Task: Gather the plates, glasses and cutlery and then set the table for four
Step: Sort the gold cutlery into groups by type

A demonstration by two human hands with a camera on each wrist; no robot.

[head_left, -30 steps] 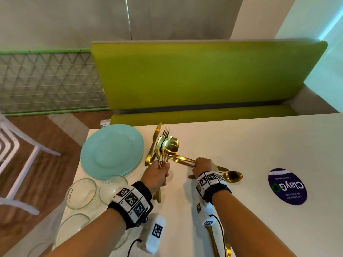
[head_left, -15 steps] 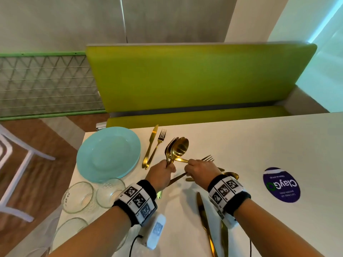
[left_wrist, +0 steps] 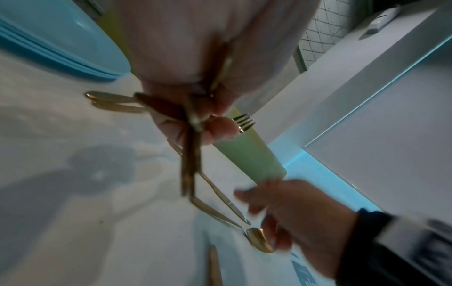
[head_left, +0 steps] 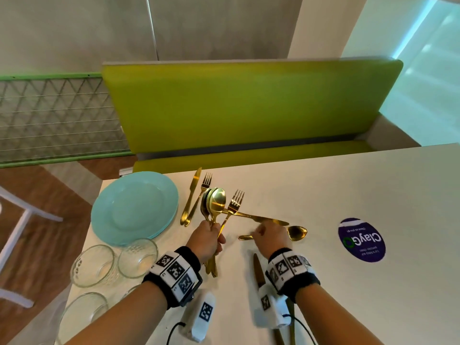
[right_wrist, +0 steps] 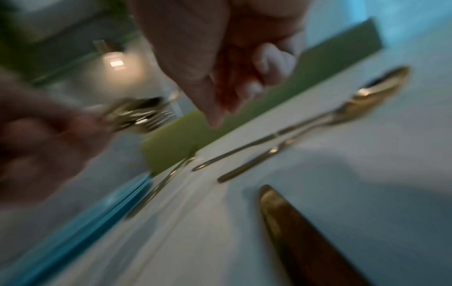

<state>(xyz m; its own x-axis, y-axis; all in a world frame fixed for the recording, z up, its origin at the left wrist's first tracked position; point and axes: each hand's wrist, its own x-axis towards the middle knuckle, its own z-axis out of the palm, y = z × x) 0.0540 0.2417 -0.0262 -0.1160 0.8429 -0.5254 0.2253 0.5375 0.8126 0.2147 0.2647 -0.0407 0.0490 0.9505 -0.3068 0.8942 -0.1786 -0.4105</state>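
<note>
My left hand [head_left: 219, 239] grips a bundle of gold cutlery upright over the white table [head_left: 348, 190]: several spoons [head_left: 217, 202] and a fork [head_left: 235, 202]. The left wrist view shows their handles running through its fingers [left_wrist: 217, 125]. My right hand [head_left: 261, 231] hovers with relaxed fingers, holding nothing, just above a gold spoon [head_left: 297, 232] and a knife [head_left: 256, 217] lying on the table. Its thumb [right_wrist: 212, 116] points down in the blurred right wrist view. Stacked teal plates [head_left: 134, 207] sit at the left, with a knife [head_left: 191, 195] and fork [head_left: 202, 192] beside them.
Several clear glasses [head_left: 138, 257] stand near the table's left edge, below the plates. Another gold knife [head_left: 258, 272] lies by my right wrist. A purple sticker [head_left: 361, 240] marks the table at right. A green bench [head_left: 236, 108] runs behind; a white chair [head_left: 15, 220] stands left.
The fork my right hand held has gone into the left hand's bundle. My right hand let go of it and moved right, down over the spoon on the table.
</note>
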